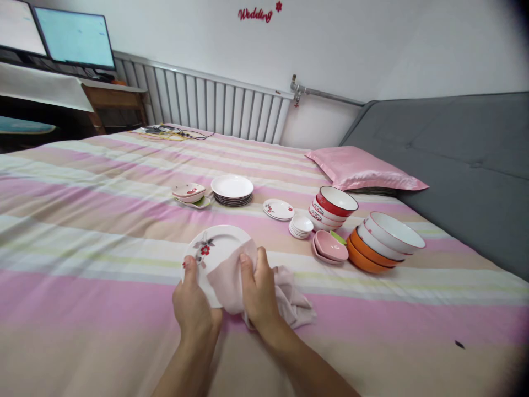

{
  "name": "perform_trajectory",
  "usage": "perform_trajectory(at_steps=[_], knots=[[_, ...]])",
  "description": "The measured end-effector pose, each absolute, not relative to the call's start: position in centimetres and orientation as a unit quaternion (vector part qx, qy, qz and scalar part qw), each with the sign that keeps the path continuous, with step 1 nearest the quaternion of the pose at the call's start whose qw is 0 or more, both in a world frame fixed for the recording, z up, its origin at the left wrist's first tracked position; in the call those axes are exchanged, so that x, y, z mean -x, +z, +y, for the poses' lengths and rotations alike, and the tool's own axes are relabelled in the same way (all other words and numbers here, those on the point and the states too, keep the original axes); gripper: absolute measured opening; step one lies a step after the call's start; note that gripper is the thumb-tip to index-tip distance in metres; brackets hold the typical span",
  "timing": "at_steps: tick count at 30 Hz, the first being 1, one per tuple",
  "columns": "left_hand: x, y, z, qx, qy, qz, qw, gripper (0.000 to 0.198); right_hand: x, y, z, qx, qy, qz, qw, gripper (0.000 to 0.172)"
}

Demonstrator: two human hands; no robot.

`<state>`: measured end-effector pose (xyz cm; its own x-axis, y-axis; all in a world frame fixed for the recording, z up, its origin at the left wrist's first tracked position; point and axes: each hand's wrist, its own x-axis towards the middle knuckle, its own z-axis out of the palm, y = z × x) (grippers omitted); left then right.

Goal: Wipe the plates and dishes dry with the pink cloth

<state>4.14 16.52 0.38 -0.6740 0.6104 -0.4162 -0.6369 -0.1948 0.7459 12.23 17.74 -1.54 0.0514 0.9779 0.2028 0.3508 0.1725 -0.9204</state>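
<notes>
A white plate [227,238] with a red flower and grey leaves is tilted up above the bed. My left hand [194,306] grips its left edge, thumb on the face. My right hand [258,289] is closed on a pale pink cloth [227,278], pressing it over the plate's right side; the thumb lies on top and the other fingers are mostly hidden. Loose folds of the cloth hang to the right of that hand. Beyond the plate stand a stack of white plates [232,187] and two small flowered plates [279,208].
Patterned dishes [189,191] lie at the left. To the right are small white dishes [301,225], pink dishes [330,247], a red-rimmed bowl stack [333,207] and larger bowls [386,240]. A pink pillow [363,167] and cables [173,131] lie farther back on the striped bed [103,331].
</notes>
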Motion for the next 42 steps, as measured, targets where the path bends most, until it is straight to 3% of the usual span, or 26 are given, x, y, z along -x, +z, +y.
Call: perform_trajectory(at_steps=[5,9,12,18,23,27,42], knots=[[-5.0,0.6,16.2,0.031,0.774,0.506,0.38,0.029,-11.3,-2.3,17.5,0.557,0.35,-0.584,0.475,0.019],[-5.5,0.8,16.2,-0.072,0.815,0.373,0.437,0.032,-13.7,-1.6,19.5,0.511,0.372,-0.596,0.495,0.023],[-4.6,0.9,15.9,-0.147,0.768,0.347,0.518,0.042,-17.2,-0.2,21.1,0.416,0.425,-0.621,0.511,0.025],[-2.7,1.0,15.5,-0.234,0.6,0.364,0.673,0.062,-22.1,1.8,21.6,0.343,0.538,-0.661,0.393,0.023],[-3.1,1.2,15.4,-0.227,0.458,0.434,0.742,0.051,-22.3,1.8,21.3,0.343,0.484,-0.756,0.275,0.024],[-3.5,0.8,15.4,-0.257,0.442,0.482,0.712,0.042,-21.6,1.7,21.4,0.354,0.455,-0.77,0.275,0.021],[-4.4,-0.2,16.7,-0.06,0.735,0.434,0.517,0.021,-16.1,-0.9,20.8,0.507,0.345,-0.661,0.433,0.02]])
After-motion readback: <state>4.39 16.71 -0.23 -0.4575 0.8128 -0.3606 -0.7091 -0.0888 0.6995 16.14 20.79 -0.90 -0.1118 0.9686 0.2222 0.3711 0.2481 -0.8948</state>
